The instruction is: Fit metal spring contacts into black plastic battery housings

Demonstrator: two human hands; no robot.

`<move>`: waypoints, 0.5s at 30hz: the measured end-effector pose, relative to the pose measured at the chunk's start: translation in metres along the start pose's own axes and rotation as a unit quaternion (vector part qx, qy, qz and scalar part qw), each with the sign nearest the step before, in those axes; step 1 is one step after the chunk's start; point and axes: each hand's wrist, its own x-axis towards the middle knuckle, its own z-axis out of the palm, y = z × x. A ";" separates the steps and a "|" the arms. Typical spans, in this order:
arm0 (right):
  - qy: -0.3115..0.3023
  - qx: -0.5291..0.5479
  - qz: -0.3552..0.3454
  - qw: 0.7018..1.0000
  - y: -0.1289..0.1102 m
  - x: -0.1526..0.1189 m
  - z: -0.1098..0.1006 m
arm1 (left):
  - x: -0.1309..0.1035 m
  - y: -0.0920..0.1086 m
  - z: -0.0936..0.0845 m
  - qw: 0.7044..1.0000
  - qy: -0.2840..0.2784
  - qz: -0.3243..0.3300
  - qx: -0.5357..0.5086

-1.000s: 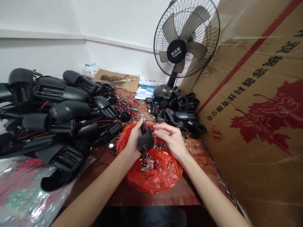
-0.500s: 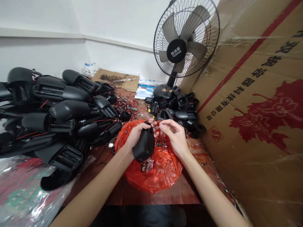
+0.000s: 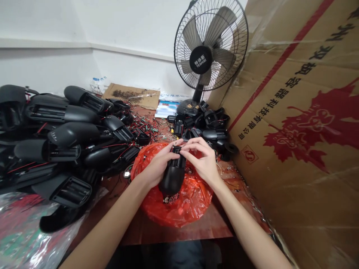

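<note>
- Left hand, in the head view, grips a black casing by its side.
- Right hand bends its fingers against the slotted end; cannot tell whether they pinch anything.
- Casing is above the red bag on the desk.

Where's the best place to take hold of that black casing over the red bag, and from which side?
Probably the left flank of the black casing, coming from the left, as the left hand does. Its long, rounded body should suit wrapped fingers, and that leaves the right side of its recessed far end to the right hand.
</note>
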 end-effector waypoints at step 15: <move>0.056 -0.071 -0.051 0.995 -0.002 -0.009 0.006 | -0.002 -0.005 0.007 0.996 0.035 0.037 0.067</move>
